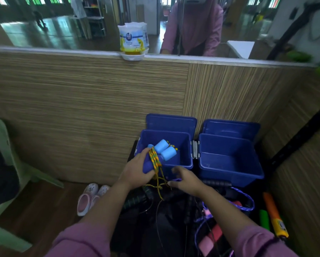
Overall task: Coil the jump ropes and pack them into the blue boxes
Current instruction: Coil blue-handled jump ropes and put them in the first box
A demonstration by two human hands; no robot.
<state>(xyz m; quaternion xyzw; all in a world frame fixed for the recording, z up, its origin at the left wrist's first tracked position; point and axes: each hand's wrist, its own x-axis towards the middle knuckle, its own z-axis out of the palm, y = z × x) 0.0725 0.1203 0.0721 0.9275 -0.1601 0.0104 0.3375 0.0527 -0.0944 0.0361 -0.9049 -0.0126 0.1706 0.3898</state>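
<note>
My left hand (137,170) grips the two handles (160,154) of one rope together, fingers curled round them so they stay side by side as a core to wind on. Their pale blue ends stick out over the near left corner of the left box (183,145), which I take to be where this bundle goes. Several turns of the yellow-orange cord (154,158) already cross the handles just beside my fingers; held tight there, they should not slip.

My right hand (186,179) sits just in front of that box's near wall, fingers curled. It looks to be pinching the loose cord that trails down from the handles, though I cannot tell exactly where the fingertips close. Keeping that length taut should let me lay the next turn neatly.

The right box (229,171) stands open beside the left one, their lids tipped back against the wooden panel (81,108). More ropes (242,199) lie tangled in a heap below my wrists, not yet coiled.
</note>
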